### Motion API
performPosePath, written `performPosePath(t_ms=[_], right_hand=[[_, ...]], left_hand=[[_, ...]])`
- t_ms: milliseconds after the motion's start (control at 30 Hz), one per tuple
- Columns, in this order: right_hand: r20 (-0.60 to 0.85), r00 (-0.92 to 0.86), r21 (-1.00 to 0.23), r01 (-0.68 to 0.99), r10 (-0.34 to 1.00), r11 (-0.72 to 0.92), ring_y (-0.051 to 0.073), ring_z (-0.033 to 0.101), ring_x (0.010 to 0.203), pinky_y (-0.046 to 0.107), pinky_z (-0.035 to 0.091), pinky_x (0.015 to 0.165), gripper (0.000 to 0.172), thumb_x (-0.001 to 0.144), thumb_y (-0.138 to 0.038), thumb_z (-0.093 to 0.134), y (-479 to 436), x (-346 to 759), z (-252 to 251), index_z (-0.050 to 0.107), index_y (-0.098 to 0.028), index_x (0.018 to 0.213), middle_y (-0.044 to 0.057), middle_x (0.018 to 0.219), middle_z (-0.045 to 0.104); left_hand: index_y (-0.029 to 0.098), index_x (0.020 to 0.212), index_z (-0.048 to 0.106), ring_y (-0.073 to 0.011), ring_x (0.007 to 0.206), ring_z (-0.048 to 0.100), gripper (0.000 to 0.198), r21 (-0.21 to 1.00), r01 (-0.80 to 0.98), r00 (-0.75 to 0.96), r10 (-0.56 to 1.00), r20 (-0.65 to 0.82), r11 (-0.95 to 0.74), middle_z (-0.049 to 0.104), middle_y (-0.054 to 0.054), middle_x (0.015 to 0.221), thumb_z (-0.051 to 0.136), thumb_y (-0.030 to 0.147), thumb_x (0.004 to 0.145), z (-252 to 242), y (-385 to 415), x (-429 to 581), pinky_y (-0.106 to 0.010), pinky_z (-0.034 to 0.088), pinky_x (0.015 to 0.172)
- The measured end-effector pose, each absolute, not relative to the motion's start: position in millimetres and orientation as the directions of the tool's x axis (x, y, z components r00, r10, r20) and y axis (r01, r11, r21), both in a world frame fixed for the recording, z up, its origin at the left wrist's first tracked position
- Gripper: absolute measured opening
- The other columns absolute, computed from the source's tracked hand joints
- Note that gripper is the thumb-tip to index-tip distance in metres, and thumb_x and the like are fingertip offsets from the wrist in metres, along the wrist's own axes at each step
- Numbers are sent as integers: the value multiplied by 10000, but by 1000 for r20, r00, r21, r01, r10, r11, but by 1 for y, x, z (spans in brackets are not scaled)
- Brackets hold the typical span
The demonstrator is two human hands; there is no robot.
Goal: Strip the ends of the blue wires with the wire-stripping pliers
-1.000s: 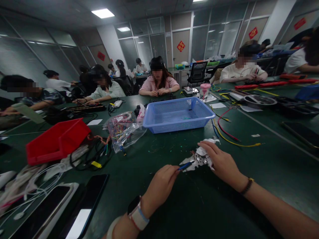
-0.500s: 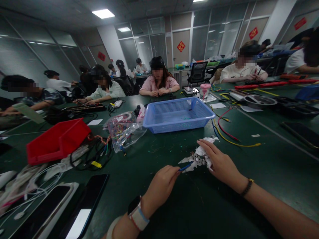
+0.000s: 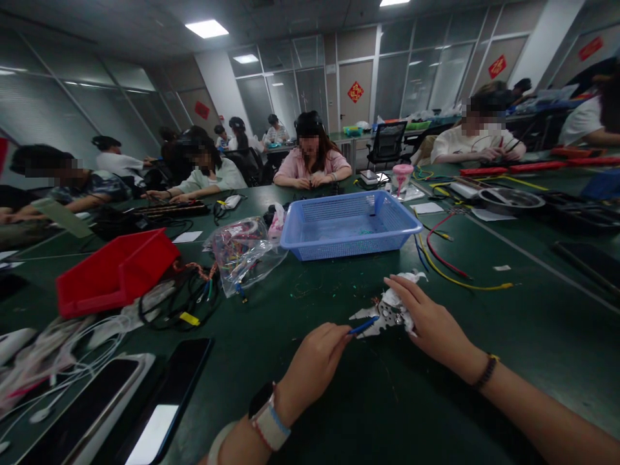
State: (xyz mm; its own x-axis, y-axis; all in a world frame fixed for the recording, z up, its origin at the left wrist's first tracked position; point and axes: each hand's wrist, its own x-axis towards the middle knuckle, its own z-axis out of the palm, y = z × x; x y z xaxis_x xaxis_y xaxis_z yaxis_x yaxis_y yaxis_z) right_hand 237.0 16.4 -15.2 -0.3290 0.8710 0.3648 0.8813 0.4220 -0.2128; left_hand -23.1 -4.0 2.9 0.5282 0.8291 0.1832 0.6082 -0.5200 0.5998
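Just right of centre, in the lower half of the frame, everything is happening at the silver plier-like tool, jaws apart, low over or on the green table! The right hand is curled over its handle end, holding it through crumpled white wrapping; the left hand, lower centre, pinches narrow on a blue strip, probably wire, its far end right at the jaws, though whether they bite it I cannot tell. And what's changed? Precious little! The whole scene sits a touch further right in the frame, yet both hands keep nearly the same pose, so I judge the work mid-step, nothing released. Beyond, mid-frame, sits the blue basket, a clear bag to its left. Lettering now: a red diamond sign at upper centre and a second sign at upper right carry gold characters, too small to read surely; no brand shows on the dark phone at lower left
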Motion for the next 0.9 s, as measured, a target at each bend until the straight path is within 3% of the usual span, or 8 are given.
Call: performPosePath(t_ms=[367, 500, 767, 900], right_hand=[[329, -409, -247, 833, 851, 495, 275, 378, 1334, 460, 398, 1068, 876, 693, 14, 405, 18, 236, -24, 130, -213, 1494, 132, 1525, 250], [322, -451, -204, 826, 833, 526, 274, 345, 1351, 472, 361, 1091, 848, 704, 6, 406, 18, 235, -22, 148, -185, 1490, 142, 1511, 273], [413, -504, -17, 828, 758, 560, 290, 513, 1197, 482, 462, 982, 641, 728, -41, 436, 20, 238, -24, 384, -144, 1359, 168, 1335, 504], [412, -502, 21, 839, 760, 543, 279, 580, 1070, 459, 501, 898, 554, 737, -65, 452, 21, 239, -23, 453, -143, 1286, 160, 1251, 566]], left_hand=[[167, 1057, 628, -161, 817, 592, 256, 558, 618, 558, 809, 187, -555, 643, -57, 931, 388, 205, 980, 1, -3, -23, -281, 498, 725], [163, 1062, 627, -162, 813, 584, 263, 545, 614, 572, 798, 192, -571, 638, -59, 917, 378, 187, 980, 0, -2, -24, -277, 490, 714], [163, 1052, 627, -160, 782, 569, 294, 537, 617, 565, 799, 206, -575, 628, -60, 885, 342, 204, 992, 0, -2, -23, -267, 479, 675], [167, 1036, 632, -156, 766, 568, 287, 544, 620, 559, 805, 199, -566, 620, -54, 867, 351, 206, 990, -1, -2, -24, -265, 476, 663]])
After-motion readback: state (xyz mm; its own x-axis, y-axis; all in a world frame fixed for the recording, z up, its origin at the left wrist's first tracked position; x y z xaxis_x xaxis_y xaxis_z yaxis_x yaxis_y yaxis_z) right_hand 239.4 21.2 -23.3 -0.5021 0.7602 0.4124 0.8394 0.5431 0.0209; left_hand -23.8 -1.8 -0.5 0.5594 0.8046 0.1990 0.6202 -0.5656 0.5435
